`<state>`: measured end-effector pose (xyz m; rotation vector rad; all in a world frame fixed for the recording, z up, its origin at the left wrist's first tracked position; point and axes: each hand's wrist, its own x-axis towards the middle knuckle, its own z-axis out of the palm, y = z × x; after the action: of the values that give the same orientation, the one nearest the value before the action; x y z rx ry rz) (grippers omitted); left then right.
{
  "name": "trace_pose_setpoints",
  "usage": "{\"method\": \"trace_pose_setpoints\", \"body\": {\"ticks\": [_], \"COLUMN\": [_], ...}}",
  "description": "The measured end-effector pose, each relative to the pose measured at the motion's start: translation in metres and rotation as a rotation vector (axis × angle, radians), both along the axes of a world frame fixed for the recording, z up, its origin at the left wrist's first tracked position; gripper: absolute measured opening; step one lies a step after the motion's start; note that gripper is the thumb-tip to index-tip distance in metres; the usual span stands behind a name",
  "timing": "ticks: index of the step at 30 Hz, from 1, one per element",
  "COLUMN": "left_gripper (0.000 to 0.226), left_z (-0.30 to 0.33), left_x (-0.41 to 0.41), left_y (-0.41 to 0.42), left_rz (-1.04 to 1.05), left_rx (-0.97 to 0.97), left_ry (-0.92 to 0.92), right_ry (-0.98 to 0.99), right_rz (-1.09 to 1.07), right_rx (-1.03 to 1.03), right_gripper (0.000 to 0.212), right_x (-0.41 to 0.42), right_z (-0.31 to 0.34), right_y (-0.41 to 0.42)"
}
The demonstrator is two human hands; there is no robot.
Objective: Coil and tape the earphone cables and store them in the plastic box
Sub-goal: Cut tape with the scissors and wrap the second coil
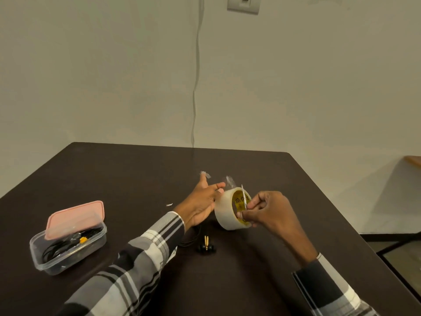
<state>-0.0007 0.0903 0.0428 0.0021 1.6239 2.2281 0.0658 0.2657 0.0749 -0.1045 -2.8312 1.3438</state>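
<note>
Earphones (206, 247), black with a gold-coloured part, lie on the dark table (118, 174) near its front, between the person's two forearms and just below both hands; neither hand touches them. A thin black cable runs from them toward the left sleeve (136, 254) and passes under it.

Above the earphones, a roll of clear tape (229, 209) with a yellow inner core stands on edge, held up off the table. The right hand (267, 213) has its fingers curled at the roll's open side, pinching a thin strip of tape (243, 198) that stretches across the core. The left hand (201, 201) rests against the roll's other side with its fingers straight and spread; a small piece of tape clings to one raised fingertip (203, 176), and another crumpled clear piece (230, 180) stands up just above the roll.

Well to the left sits a clear plastic box (68, 254) holding coiled black cables and something small and orange. Its pink lid (75, 218) lies tilted across the box's far rim, leaving the box partly uncovered. A tiny tape scrap (169, 204) lies on the table between box and hands.
</note>
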Motion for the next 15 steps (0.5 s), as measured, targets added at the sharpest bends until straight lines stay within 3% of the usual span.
{"method": "trace_pose_setpoints", "body": {"ticks": [4, 10, 15], "left_gripper": [0.097, 0.107, 0.070], "left_z": [-0.002, -0.003, -0.002], "left_x": [-0.003, -0.006, -0.005], "left_y": [0.014, 0.016, 0.011], "left_rz": [-0.023, -0.091, 0.085], "left_rx": [-0.063, -0.486, -0.472], "left_ry": [0.014, 0.243, 0.311], "right_ry": [-0.037, -0.102, -0.142], "right_rz": [-0.014, -0.012, 0.082], "right_rx": [0.111, 0.296, 0.438], "right_gripper": [0.020, 0.019, 0.016], "right_x": [0.000, -0.008, -0.013], "right_z": [0.001, 0.008, 0.012], "right_y": [0.005, 0.006, 0.003]}}
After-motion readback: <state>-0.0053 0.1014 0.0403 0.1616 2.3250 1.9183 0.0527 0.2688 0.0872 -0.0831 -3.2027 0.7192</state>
